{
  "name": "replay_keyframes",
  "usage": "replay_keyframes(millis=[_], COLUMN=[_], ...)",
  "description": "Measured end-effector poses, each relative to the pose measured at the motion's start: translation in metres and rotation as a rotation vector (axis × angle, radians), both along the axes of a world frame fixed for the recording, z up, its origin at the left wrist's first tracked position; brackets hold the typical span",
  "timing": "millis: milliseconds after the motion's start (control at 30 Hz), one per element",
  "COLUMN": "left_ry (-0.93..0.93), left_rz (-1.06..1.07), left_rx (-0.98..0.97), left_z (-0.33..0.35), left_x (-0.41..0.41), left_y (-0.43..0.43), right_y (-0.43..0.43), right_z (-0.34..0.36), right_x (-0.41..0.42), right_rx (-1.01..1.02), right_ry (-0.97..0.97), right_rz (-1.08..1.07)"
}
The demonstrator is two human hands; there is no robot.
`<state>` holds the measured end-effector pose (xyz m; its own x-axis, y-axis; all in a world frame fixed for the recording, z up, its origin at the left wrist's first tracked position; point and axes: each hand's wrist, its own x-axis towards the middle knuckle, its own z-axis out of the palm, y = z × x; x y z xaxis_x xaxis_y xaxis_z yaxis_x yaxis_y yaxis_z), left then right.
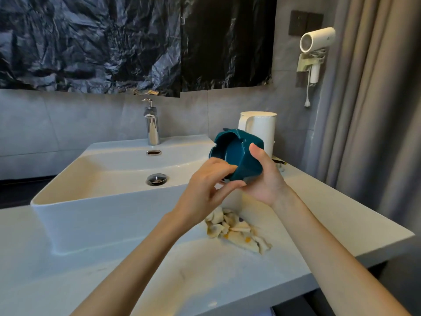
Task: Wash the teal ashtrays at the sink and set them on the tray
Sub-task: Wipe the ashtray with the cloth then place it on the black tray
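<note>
The teal ashtray (237, 153) looks like glazed ceramic: stiff, rather heavy, breakable, and probably slippery when wet. I judge the thick wall and the base are the safest places to hold. It is tipped on its side, right of the frame centre, above the right edge of the sink (102, 213). The right hand (264, 179) grips its base with the thumb on the wall, and the left hand (205, 185) pinches the lower rim.

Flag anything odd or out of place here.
Two things. Crinkled black plastic sheeting covers the wall above the sink, its bottom edge ragged. A patterned cloth lies crumpled on the counter beside it. The teal ashtray, tipped sideways between left hand and right hand, looks undamaged.
</note>
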<state>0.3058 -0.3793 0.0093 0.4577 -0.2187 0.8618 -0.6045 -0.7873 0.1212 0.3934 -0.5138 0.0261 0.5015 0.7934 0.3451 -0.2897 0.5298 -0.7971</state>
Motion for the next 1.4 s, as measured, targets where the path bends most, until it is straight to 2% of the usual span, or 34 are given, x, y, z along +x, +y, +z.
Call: replay_keyframes(millis=[67,167,233,367,467,533,667,733,767,867,900,967,1033,1100,1133,1200,1333,1400], left_ry=[-0.109,-0.156,0.043,0.585,0.77,0.774,0.634,0.624,0.633,0.612,0.575,0.525,0.513,0.553,0.56,0.531,0.491,0.541], left_rz=[0.095,0.197,0.251,0.336,0.431,0.478,0.455,0.421,0.421,0.25,0.153,-0.033,-0.196,-0.261,-0.237,-0.15,0.07,0.067], left_rx=[0.009,-0.172,-0.187,0.097,0.258,0.252,0.117,-0.017,-0.17,-0.911,-1.084,-1.254,-1.314,-1.276,-1.199,-0.918,-0.237,-0.157], left_z=[0.003,-0.004,-0.024,-0.072,-0.097,-0.11,-0.114,-0.106,-0.099,-0.071,-0.06,-0.039,-0.023,-0.017,-0.018,-0.025,-0.028,-0.023], left_x=[0.002,-0.004,-0.006,0.007,0.022,0.031,0.039,0.035,0.031,0.016,0.009,-0.004,-0.014,-0.019,-0.021,-0.024,-0.031,-0.035], left_y=[-0.004,-0.013,-0.016,-0.024,-0.037,-0.042,-0.028,-0.017,-0.012,-0.004,-0.006,-0.016,-0.032,-0.048,-0.054,-0.061,-0.049,-0.042], right_y=[-0.005,-0.02,-0.035,-0.062,-0.074,-0.079,-0.087,-0.091,-0.092,-0.091,-0.088,-0.077,-0.065,-0.054,-0.049,-0.042,-0.036,-0.035], right_z=[-0.003,-0.013,-0.022,-0.041,-0.051,-0.054,-0.054,-0.052,-0.052,-0.047,-0.045,-0.039,-0.036,-0.035,-0.034,-0.032,-0.031,-0.031], right_x=[0.002,0.01,0.016,0.024,0.026,0.026,0.022,0.02,0.02,0.015,0.013,0.007,0.001,-0.006,-0.009,-0.015,-0.023,-0.027], right_rx=[0.03,0.061,0.086,0.066,0.027,0.008,-0.045,-0.099,-0.122,-0.155,-0.166,-0.203,-0.244,-0.26,-0.26,-0.26,-0.254,-0.248], right_ry=[0.02,0.109,0.167,0.119,0.016,-0.051,-0.153,-0.176,-0.175,-0.238,-0.285,-0.365,-0.424,-0.48,-0.505,-0.552,-0.595,-0.581], right_rz=[-0.067,-0.16,-0.168,-0.077,0.018,0.042,0.064,0.032,0.02,-0.035,-0.065,-0.137,-0.202,-0.251,-0.269,-0.308,-0.344,-0.354])
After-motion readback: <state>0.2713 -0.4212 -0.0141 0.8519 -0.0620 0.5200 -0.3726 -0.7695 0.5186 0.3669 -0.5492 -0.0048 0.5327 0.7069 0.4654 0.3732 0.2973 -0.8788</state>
